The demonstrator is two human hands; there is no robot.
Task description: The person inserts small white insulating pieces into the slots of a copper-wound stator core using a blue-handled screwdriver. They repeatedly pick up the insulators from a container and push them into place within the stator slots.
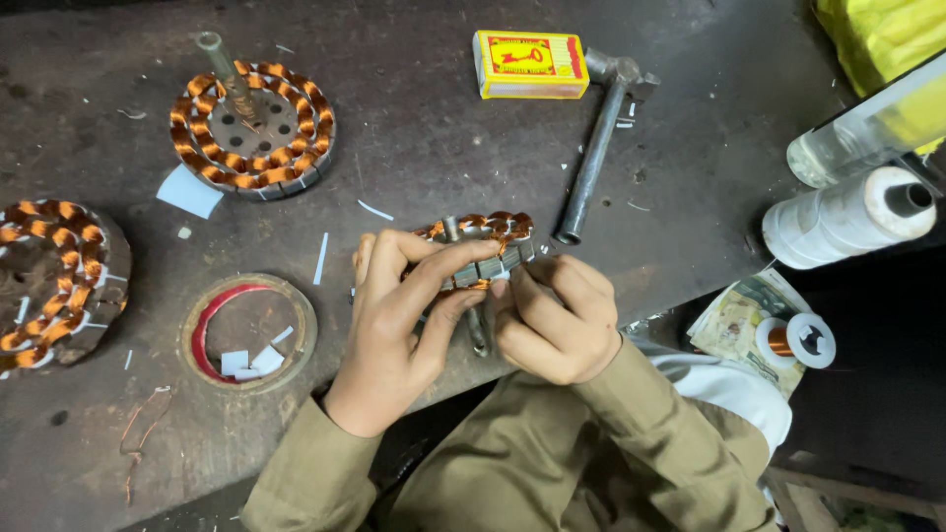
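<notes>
1. The left hand (394, 325) grips the wound stator (483, 246) at the near edge of the workbench (424, 138), thumb and fingers pinching its metal rim from the left.
2. The right hand (552, 315) closes on the same stator from the right, fingertips pressed to its edge; whether they hold a small white slip I cannot tell.
3. The stator shows copper coils on its far side and a short shaft through its middle.
4. Left of the hands lies a tape ring (248, 331) with white paper slips inside.
5. Beyond the stator a hammer (596, 148) lies on the bench, its head just beside a yellow matchbox (530, 64).
6. Far left, a second stator (251, 118) with a shaft stands upright; a third stator (54, 281) sits at the left edge.
7. At the right, a white thread spool (838, 217) lies on its side.
</notes>
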